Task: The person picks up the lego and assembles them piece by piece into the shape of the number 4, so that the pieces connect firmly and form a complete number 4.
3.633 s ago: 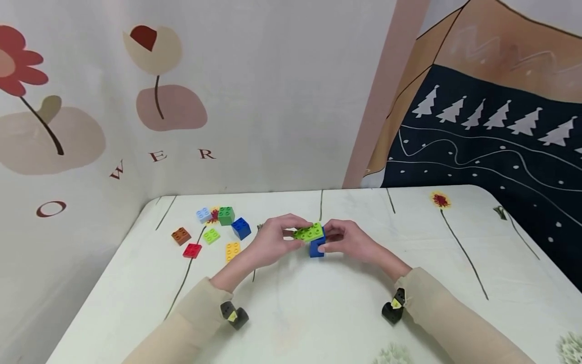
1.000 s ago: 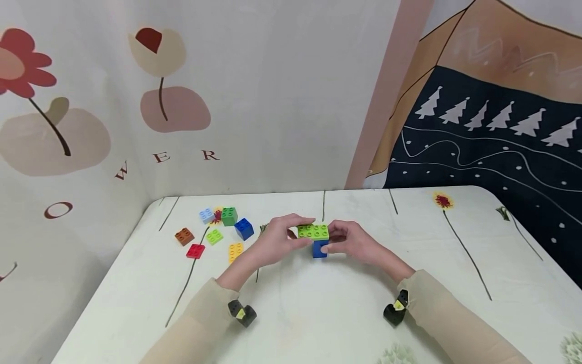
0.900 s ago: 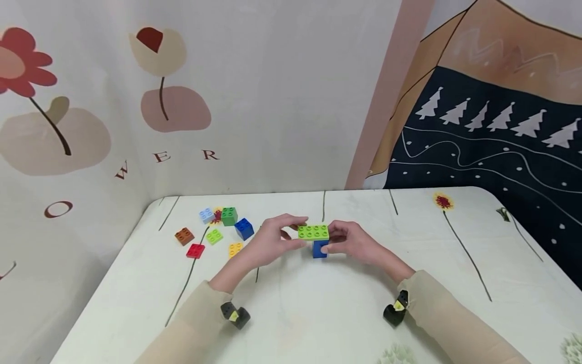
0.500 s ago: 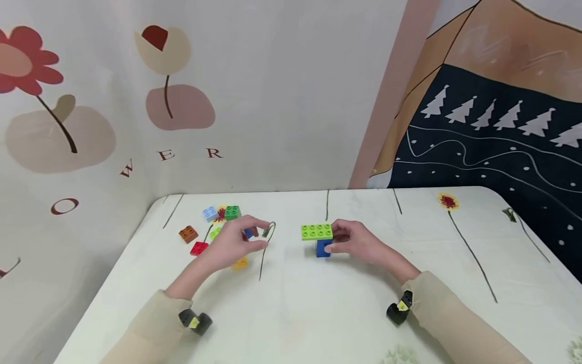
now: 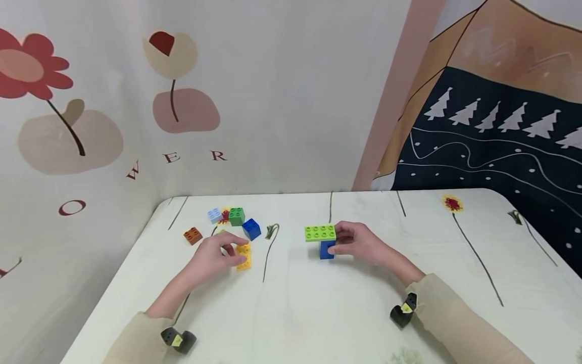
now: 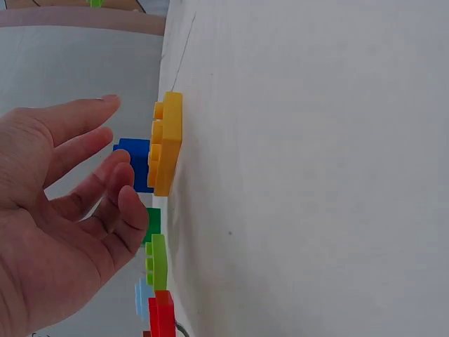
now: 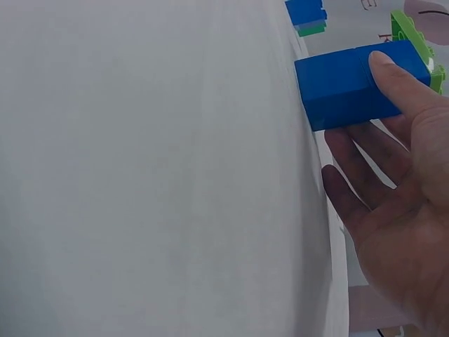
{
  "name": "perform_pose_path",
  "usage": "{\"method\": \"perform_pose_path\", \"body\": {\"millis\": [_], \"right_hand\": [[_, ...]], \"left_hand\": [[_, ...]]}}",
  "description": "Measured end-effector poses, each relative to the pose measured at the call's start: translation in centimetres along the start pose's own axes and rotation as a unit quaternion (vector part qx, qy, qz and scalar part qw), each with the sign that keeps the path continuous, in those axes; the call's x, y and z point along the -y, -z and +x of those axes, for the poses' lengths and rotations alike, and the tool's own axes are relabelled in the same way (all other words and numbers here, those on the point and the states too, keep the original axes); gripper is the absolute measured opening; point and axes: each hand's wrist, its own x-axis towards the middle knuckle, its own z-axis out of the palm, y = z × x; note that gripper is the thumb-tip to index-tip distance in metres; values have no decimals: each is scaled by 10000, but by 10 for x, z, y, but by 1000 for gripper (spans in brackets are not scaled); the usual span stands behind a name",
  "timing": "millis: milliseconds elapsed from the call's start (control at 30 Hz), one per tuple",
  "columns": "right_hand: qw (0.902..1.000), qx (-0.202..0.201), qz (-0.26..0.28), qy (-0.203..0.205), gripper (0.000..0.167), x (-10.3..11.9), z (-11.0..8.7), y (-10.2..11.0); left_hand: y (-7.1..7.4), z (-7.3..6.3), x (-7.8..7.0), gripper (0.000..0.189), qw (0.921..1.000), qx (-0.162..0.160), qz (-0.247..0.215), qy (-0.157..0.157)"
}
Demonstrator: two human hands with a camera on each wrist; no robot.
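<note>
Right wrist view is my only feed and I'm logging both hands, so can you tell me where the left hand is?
Observer: In the head view, the left hand is at the yellow brick.
Operator: Has it gripped that brick?
Observer: It doesn't look gripped: the left wrist view shows a gap between the topmost fingertip and the yellow brick.
Operator: Anything red about?
Observer: Yes, a red brick shows at the bottom edge of the left wrist view.

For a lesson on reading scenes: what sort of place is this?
Probably an indoor play area: toy bricks lie on a flower-printed white tabletop, with a printed backdrop rising behind it.
</note>
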Motion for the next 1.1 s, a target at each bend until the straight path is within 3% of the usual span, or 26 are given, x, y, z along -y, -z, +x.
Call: {"method": "perform_pose_path", "body": {"millis": [533,833,1100], "right_hand": [[10000,-16,17,97,44,2,-4,0],[9994,58,216,260,54,4,-6,1],[9989,-102,339,314,61,4,-7,1]], "left_hand": [[-9,7,-2,37,9997,70,153,-157],[-12,8,-7,39,9979,-289,483,333],[-15,13,-4,46,9970,-54,609,473]]}}
